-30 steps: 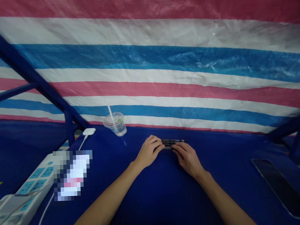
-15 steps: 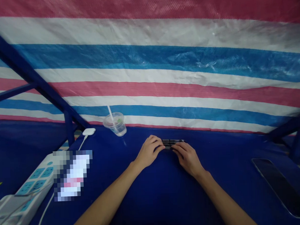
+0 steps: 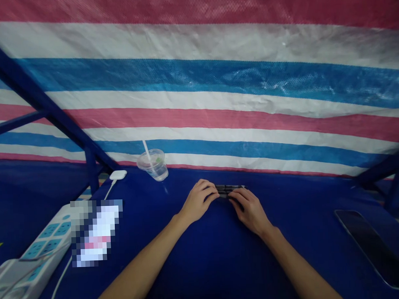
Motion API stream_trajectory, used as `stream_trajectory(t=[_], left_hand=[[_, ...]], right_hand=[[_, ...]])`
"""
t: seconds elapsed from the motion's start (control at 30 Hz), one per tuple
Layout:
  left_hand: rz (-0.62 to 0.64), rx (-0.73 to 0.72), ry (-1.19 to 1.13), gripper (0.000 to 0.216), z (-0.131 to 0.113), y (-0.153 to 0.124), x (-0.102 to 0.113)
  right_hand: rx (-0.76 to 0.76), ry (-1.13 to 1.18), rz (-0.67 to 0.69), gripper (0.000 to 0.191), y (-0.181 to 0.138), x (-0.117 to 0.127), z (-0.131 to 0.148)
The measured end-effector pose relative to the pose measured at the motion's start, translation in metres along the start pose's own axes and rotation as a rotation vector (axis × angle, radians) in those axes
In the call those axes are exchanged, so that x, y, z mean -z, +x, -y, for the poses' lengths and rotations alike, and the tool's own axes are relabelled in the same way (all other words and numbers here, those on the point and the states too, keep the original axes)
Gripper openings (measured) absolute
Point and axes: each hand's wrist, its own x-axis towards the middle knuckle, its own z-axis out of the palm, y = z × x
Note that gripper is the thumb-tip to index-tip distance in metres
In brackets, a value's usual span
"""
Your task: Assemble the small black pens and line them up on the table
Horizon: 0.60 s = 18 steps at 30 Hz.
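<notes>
On the dark blue table surface (image 3: 216,262), a small, long, dark grey object (image 3: 230,190) lies crosswise in front of me. Its exact kind is hard to tell at this size. My left hand (image 3: 198,202) holds its left end, with the fingers curled over it. My right hand (image 3: 249,211) grips the right part from above and behind. Both hands rest low near the table, and their fingers hide part of the object.
A clear plastic cup (image 3: 153,165) with a straw stands behind my hands. Left of it are a white plug (image 3: 118,174) and a white cable. A power strip (image 3: 47,235) lies at the left, and a dark phone (image 3: 375,248) at the right. A striped tarpaulin (image 3: 197,80) and blue metal bars (image 3: 37,103) stand behind.
</notes>
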Motion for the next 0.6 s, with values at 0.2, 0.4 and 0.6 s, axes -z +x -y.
stream_trajectory(t=[0.2,0.4,0.6], left_hand=[[-0.01,0.053,0.003,0.03,0.0004,0.0007,0.0003],[-0.031,0.077,0.009,0.019,0.0001,0.0008,0.0003],[-0.056,0.12,-0.006,0.015,0.0016,-0.0011,0.0004]], right_hand=[[-0.036,0.047,0.013,0.019,0.0005,0.0006,-0.0005],[-0.026,0.021,-0.018,0.021,0.0004,0.0006,-0.0012],[-0.053,-0.059,-0.079,0.017,0.0002,0.0009,-0.004]])
